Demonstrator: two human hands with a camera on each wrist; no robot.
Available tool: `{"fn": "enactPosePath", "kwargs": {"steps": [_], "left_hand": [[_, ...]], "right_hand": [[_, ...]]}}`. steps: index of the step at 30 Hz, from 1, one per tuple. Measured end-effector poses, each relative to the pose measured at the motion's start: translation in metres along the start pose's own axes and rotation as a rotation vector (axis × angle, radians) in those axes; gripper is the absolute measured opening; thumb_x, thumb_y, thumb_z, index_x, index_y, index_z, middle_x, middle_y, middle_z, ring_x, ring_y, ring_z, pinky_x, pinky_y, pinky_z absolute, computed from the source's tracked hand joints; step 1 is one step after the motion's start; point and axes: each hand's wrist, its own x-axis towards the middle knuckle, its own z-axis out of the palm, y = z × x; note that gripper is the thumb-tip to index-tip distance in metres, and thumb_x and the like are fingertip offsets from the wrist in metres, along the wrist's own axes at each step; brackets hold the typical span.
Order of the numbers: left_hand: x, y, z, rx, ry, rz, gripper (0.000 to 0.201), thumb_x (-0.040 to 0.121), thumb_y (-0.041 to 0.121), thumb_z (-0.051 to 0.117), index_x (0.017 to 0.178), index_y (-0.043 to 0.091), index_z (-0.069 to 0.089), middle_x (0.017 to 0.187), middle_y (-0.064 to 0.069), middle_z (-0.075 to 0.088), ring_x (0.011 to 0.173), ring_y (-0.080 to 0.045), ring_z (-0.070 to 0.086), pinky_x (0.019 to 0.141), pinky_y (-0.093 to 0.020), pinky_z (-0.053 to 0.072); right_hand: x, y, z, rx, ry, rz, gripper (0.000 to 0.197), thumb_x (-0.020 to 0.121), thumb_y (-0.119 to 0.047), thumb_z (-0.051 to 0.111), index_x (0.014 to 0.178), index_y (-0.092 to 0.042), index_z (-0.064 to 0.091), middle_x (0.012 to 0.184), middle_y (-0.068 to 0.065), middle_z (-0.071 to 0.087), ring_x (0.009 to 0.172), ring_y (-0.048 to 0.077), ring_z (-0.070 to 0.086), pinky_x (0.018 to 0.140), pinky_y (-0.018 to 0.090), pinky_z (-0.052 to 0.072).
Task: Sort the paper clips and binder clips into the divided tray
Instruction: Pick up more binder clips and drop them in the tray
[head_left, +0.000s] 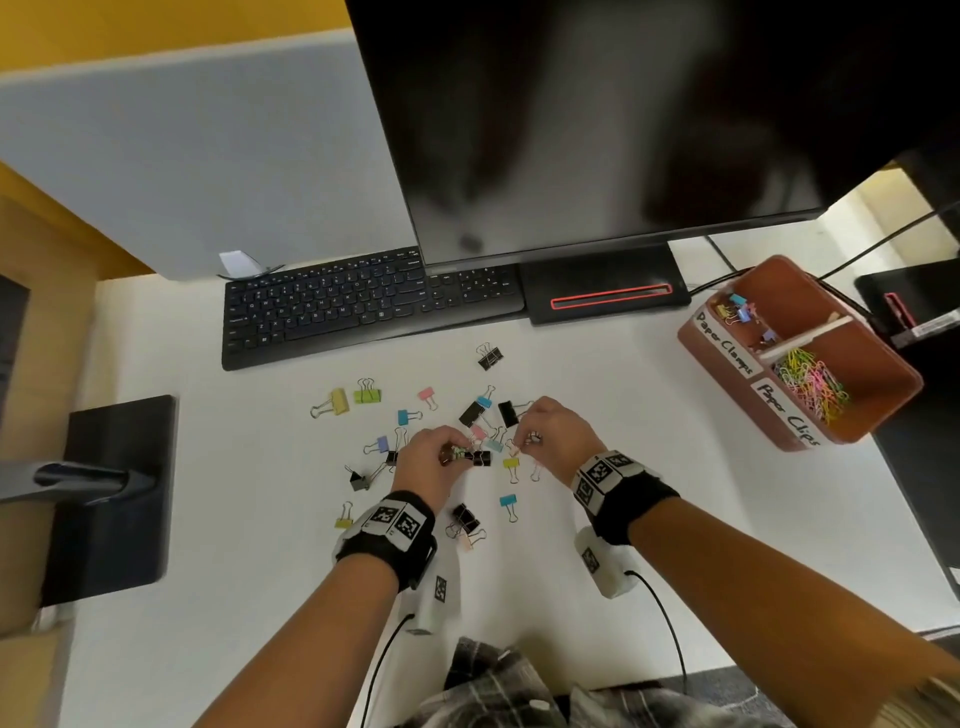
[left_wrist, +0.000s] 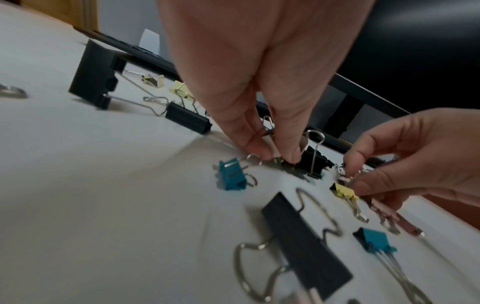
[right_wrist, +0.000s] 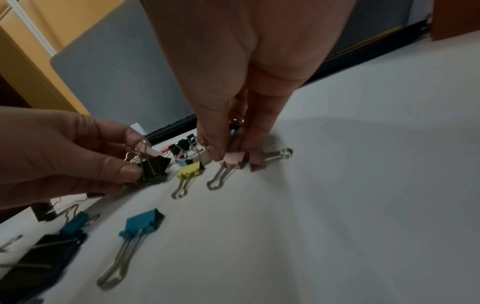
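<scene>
Several coloured and black binder clips (head_left: 369, 396) lie scattered on the white desk (head_left: 234, 519). My left hand (head_left: 457, 454) (left_wrist: 275, 155) grips a black binder clip (head_left: 479, 458) (left_wrist: 314, 162) (right_wrist: 153, 166) just above the desk, with a smaller clip tucked among its fingers. My right hand (head_left: 527, 441) (right_wrist: 228, 152) pinches a pink binder clip (right_wrist: 233, 159) that lies on the desk beside a yellow clip (right_wrist: 191, 168) (left_wrist: 342, 191). The brown divided tray (head_left: 691, 338) stands at the far right: binder clips (head_left: 737, 312) in its far compartment, coloured paper clips (head_left: 810, 384) in the near one.
A black keyboard (head_left: 363, 306) and a large monitor (head_left: 623, 130) on its stand base (head_left: 602, 291) stand behind the clips. A black arm base (head_left: 114, 493) sits at the left. Black equipment (head_left: 914, 312) borders the tray on the right. Wrist-camera cables (head_left: 660, 613) trail toward me.
</scene>
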Motion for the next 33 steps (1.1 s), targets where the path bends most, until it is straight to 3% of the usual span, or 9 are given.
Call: {"fn": "enactPosePath", "kwargs": {"steps": [7,14,16,18,22,24,26,30,33], "left_hand": [[0.0,0.038,-0.018,-0.2,-0.016,0.118,0.019,0.077,0.012,0.073,0.082,0.028,0.066,0.089,0.008,0.068,0.078,-0.006,0.061,0.067,-0.005,0.045],[0.044,0.174,0.009,-0.291,-0.065,0.332,0.021,0.075,0.017,0.074,0.075,0.034,0.062,0.085,0.015,0.063,0.073,-0.004,0.06,0.069,-0.01,0.047],[0.059,0.218,0.034,-0.372,-0.112,0.363,0.023,0.074,0.013,0.074,0.074,0.033,0.062,0.081,0.012,0.063,0.075,-0.012,0.061,0.072,-0.025,0.054],[0.076,0.254,0.064,-0.41,-0.142,0.356,0.02,0.074,0.01,0.074,0.077,0.027,0.063,0.078,0.009,0.063,0.076,-0.017,0.06,0.075,-0.035,0.056],[0.103,0.29,0.12,-0.429,-0.296,0.262,0.012,0.078,0.021,0.07,0.088,0.027,0.067,0.091,-0.005,0.068,0.09,-0.027,0.065,0.085,-0.046,0.055],[0.108,0.294,0.135,-0.384,-0.351,0.195,0.021,0.086,0.024,0.062,0.106,0.018,0.065,0.101,-0.008,0.068,0.098,-0.028,0.065,0.091,-0.043,0.053],[0.106,0.295,0.13,-0.398,-0.356,0.179,0.025,0.092,0.022,0.054,0.115,0.015,0.061,0.102,-0.006,0.065,0.099,-0.027,0.065,0.09,-0.04,0.054],[0.092,0.268,0.084,-0.416,-0.238,0.282,0.014,0.092,0.014,0.054,0.097,0.022,0.065,0.098,-0.006,0.067,0.088,-0.016,0.065,0.078,-0.027,0.055],[0.068,0.215,0.044,-0.252,-0.057,0.288,0.012,0.089,0.014,0.058,0.093,0.021,0.066,0.093,0.007,0.066,0.078,0.007,0.059,0.074,-0.006,0.046]], "right_hand": [[-0.023,0.018,-0.04,0.157,0.234,-0.074,0.007,0.078,-0.005,0.071,0.082,-0.01,0.072,0.096,-0.001,0.054,0.076,0.015,0.056,0.078,0.028,0.053],[-0.056,0.068,-0.158,0.089,0.572,0.032,0.01,0.076,-0.008,0.074,0.085,-0.009,0.073,0.103,0.008,0.06,0.092,0.019,0.057,0.087,0.025,0.044],[-0.055,0.088,-0.187,0.087,0.64,0.073,0.01,0.076,-0.009,0.073,0.086,-0.01,0.073,0.103,0.006,0.059,0.092,0.017,0.055,0.086,0.02,0.04],[-0.047,0.108,-0.208,0.034,0.648,0.136,0.011,0.077,-0.01,0.073,0.087,-0.013,0.072,0.104,0.005,0.059,0.096,0.017,0.054,0.085,0.018,0.036],[-0.027,0.14,-0.226,-0.034,0.492,0.254,0.023,0.075,-0.005,0.069,0.098,-0.012,0.067,0.11,0.008,0.06,0.108,0.024,0.054,0.096,0.033,0.043],[-0.024,0.146,-0.226,-0.049,0.367,0.361,0.038,0.08,-0.002,0.063,0.117,-0.01,0.058,0.125,0.014,0.054,0.116,0.031,0.053,0.102,0.037,0.042],[-0.028,0.147,-0.223,0.005,0.43,0.381,0.044,0.082,0.001,0.059,0.123,-0.013,0.052,0.134,0.013,0.048,0.118,0.03,0.053,0.104,0.039,0.043],[-0.037,0.13,-0.204,0.088,0.634,0.037,0.028,0.083,-0.003,0.059,0.108,-0.016,0.059,0.112,0.003,0.052,0.078,0.005,0.052,0.083,0.027,0.049],[-0.034,0.108,-0.173,0.069,0.405,-0.126,0.028,0.084,-0.013,0.063,0.11,-0.022,0.058,0.103,-0.008,0.047,0.071,-0.001,0.049,0.077,0.024,0.046]]}}
